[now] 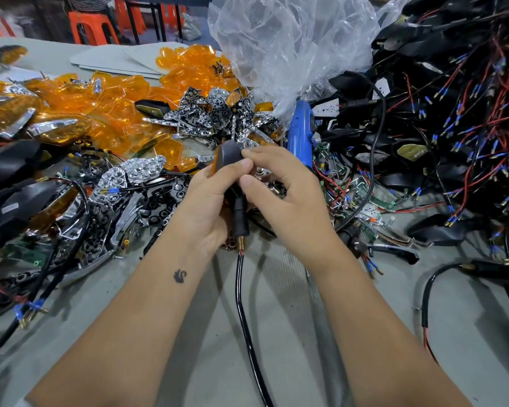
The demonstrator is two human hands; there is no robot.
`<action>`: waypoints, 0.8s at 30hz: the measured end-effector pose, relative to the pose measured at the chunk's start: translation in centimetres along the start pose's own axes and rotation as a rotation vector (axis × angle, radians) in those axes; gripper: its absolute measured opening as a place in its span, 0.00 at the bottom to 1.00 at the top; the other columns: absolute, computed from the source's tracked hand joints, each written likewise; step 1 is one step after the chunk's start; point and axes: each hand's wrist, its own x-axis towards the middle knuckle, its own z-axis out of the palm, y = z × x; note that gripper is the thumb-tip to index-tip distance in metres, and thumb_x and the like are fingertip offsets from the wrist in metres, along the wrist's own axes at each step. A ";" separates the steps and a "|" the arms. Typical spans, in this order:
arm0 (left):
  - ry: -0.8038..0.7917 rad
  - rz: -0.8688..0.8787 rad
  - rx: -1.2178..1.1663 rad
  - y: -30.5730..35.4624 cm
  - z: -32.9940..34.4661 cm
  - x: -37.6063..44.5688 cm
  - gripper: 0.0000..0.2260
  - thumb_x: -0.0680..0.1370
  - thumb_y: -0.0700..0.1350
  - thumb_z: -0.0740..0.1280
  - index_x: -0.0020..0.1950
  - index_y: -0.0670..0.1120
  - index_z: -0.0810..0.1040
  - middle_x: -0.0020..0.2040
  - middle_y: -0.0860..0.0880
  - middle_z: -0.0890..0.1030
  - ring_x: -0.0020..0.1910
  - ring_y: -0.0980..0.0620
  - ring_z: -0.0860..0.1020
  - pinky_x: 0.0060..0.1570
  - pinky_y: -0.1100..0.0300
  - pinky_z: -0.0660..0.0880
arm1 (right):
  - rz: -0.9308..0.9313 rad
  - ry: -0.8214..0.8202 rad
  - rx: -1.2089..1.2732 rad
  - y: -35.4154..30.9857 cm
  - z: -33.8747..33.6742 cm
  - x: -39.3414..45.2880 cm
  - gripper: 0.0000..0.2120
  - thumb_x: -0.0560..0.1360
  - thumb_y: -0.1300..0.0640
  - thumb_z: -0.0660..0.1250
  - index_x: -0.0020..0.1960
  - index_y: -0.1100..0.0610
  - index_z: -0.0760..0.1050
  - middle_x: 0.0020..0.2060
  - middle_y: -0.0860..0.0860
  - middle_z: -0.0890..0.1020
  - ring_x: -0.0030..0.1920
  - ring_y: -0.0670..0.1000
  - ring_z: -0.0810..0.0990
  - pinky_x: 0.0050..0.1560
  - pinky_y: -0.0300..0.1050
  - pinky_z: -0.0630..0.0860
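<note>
1. Fingers cover most of the indicator lamp (pixel 229 154). Only its rounded dark grey shell and a sliver of amber lens show. The tool's purpose is unclear, since the blue tool (pixel 300 133) lies half under the clear plastic bag (pixel 291 39). The cable (pixel 243 304) is cut off at the bottom edge.
2. The lamp is held above the middle of the grey tabletop (pixel 291 333), between both hands. Its black rubber stem (pixel 240 212) points toward the person and ends in a brass threaded tip (pixel 241 240). From the tip hangs the glossy black cable, with a red wire beside it.
3. Heaps lie around it: translucent amber lenses (pixel 115 98), faceted chrome reflectors (pixel 218 113), the crumpled bag, and a wire tangle (pixel 453 98) in red and black with blue-sleeved ends.
4. The left hand (pixel 209 201) wraps round the lamp's body, with the thumb pressed on the shell.
5. The right hand (pixel 288 201) pinches the shell between thumb and forefinger, its other fingers loosely curled. The hands sit close together, both clamped on the lamp.
</note>
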 end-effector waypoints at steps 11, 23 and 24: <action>0.014 0.030 -0.166 0.3 -0.3 0.4 0.06 0.75 0.34 0.66 0.52 0.38 0.77 0.41 0.44 0.85 0.37 0.49 0.84 0.36 0.61 0.81 | 0.175 0.251 -0.167 1.5 -1.8 1.4 0.06 0.78 0.53 0.63 0.52 0.48 0.78 0.51 0.45 0.78 0.46 0.36 0.76 0.51 0.34 0.71; -0.030 -0.144 -0.327 1.0 -1.1 0.7 0.19 0.69 0.43 0.68 0.60 0.42 0.74 0.41 0.48 0.80 0.32 0.54 0.77 0.26 0.68 0.73 | 0.366 0.058 -1.135 1.4 -1.4 6.2 0.18 0.81 0.51 0.59 0.66 0.60 0.66 0.53 0.60 0.79 0.50 0.61 0.78 0.36 0.47 0.64; -0.031 -0.146 -0.309 0.9 -1.1 0.8 0.19 0.69 0.43 0.68 0.60 0.42 0.75 0.41 0.48 0.80 0.32 0.54 0.77 0.26 0.68 0.73 | 0.382 0.038 -1.168 1.5 -1.3 6.9 0.19 0.81 0.53 0.59 0.68 0.61 0.64 0.53 0.60 0.79 0.49 0.60 0.78 0.33 0.46 0.62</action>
